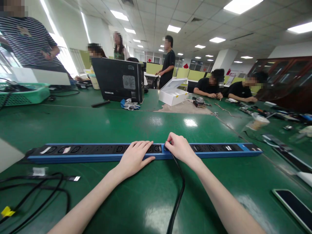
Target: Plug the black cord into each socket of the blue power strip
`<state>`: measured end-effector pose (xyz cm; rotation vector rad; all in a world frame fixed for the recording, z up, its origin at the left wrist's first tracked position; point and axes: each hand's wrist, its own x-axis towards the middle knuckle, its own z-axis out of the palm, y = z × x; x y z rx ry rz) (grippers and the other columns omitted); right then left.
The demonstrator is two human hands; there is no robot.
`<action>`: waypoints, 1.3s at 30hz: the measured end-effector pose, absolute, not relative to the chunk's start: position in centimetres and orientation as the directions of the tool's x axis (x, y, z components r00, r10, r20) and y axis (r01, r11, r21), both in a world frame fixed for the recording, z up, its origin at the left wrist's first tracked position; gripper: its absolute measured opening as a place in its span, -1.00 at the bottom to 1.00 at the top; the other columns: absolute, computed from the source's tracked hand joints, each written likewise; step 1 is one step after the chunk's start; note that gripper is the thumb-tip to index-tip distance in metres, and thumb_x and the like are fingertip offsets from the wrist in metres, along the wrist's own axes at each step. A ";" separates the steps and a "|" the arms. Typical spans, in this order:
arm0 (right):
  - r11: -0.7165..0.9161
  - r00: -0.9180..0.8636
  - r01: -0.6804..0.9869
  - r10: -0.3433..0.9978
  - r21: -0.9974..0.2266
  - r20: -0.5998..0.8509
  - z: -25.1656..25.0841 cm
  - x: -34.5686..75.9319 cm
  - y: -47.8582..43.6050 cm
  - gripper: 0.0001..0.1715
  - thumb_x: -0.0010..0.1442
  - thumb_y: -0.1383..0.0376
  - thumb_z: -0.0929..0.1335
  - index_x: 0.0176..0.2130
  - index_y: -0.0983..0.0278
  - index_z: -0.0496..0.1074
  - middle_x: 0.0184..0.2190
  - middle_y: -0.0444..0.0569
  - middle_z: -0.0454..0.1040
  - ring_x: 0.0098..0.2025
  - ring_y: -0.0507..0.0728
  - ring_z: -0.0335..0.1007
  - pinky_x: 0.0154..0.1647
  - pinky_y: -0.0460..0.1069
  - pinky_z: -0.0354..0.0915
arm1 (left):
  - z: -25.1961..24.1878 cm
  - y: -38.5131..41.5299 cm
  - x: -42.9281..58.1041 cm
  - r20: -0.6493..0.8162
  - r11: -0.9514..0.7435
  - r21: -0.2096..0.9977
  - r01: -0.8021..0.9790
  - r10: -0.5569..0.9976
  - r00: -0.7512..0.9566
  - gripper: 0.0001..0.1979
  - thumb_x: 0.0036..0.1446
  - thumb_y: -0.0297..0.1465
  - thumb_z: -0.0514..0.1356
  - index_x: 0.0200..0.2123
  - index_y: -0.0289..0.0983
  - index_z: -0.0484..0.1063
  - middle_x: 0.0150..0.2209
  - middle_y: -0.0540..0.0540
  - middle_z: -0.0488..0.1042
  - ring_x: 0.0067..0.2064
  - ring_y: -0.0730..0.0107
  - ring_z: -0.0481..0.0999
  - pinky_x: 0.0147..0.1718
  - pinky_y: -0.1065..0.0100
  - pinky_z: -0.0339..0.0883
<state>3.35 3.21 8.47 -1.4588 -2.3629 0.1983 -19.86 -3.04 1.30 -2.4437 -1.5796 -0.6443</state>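
A long power strip [97, 157] with a blue casing and a black face of sockets lies crosswise on the green table. Flat across its middle rests my left hand [136, 157], fingers stretched out and thumb apart along the front edge. Just right of centre, my right hand [179, 148] is closed in a pinch at a blue section of the strip; whatever its fingertips hold is hidden. A thick black cable [181, 185] comes out from beneath the right hand and runs over the table towards me.
Black cables [56, 187] lie at left, a phone [294, 208] at right. Farther back are a green basket [26, 96], a black computer case [117, 79], gloves [130, 104], an opened white box [173, 96] and a tape measure [199, 102]. Several people are around the tables.
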 end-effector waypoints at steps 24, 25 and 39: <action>0.323 -0.328 0.908 0.944 -0.268 0.026 14.0 17.9 5.0 -0.73 0.24 0.14 0.36 -0.13 0.22 0.53 -0.34 -0.08 0.60 -0.36 0.08 0.46 -0.38 -0.08 0.19 | 0.9 -2.8 -19.3 0.434 -0.400 0.031 0.916 0.831 0.348 -0.37 0.33 0.02 0.03 0.37 -0.09 0.19 0.24 -0.16 0.42 0.23 0.08 0.40 0.21 0.04 0.20; 0.329 -0.334 0.915 0.942 -0.235 0.019 13.6 17.5 5.1 -0.74 0.24 0.14 0.36 -0.13 0.21 0.53 -0.32 -0.09 0.60 -0.35 0.08 0.47 -0.36 -0.08 0.20 | 0.9 -2.7 -19.3 0.432 -0.399 0.026 0.916 0.831 0.350 -0.36 0.33 0.02 0.03 0.37 -0.09 0.19 0.25 -0.16 0.42 0.23 0.07 0.40 0.21 0.04 0.20; 0.334 -0.336 0.941 0.942 0.063 0.022 11.6 14.7 5.0 -0.78 0.31 0.16 0.31 -0.14 0.21 0.45 -0.29 -0.01 0.57 -0.29 0.16 0.48 -0.32 -0.03 0.13 | 0.7 -2.6 -19.3 0.433 -0.402 0.024 0.915 0.829 0.353 -0.37 0.32 0.03 0.02 0.36 -0.09 0.20 0.25 -0.17 0.42 0.22 0.07 0.41 0.21 0.04 0.21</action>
